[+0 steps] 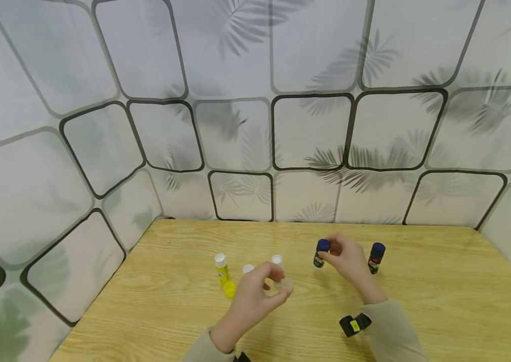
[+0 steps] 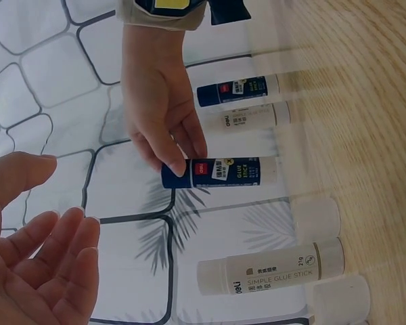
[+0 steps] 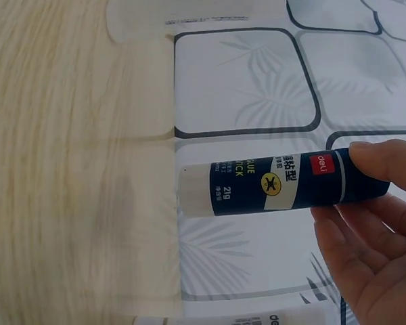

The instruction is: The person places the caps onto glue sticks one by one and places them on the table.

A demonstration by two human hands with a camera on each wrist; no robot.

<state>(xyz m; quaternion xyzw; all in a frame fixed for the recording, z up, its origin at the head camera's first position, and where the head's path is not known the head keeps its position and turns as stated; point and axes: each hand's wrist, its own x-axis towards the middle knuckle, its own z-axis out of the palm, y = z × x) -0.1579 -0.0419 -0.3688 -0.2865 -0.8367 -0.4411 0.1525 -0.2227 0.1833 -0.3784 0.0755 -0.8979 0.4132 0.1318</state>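
Note:
My right hand (image 1: 348, 256) pinches the dark blue cap of an upright glue stick (image 1: 318, 260) between thumb and fingers; the right wrist view shows this grip on the blue stick (image 3: 277, 183) closely. My left hand (image 1: 252, 304) is held over the table with its fingers loosely bent and apart. In the left wrist view that hand (image 2: 44, 244) holds nothing, and a white glue stick (image 2: 271, 270) stands beyond its fingers. Near the white stick are two round whitish caps, one (image 2: 317, 220) on each side.
A second blue glue stick (image 1: 375, 258) stands right of my right hand, with a white one (image 2: 254, 117) beside it. To the left stand a yellow glue stick (image 1: 222, 270), a yellow cap (image 1: 230, 289) and a white-topped stick (image 1: 248, 268). Patterned cloth surrounds the wooden table (image 1: 174, 301).

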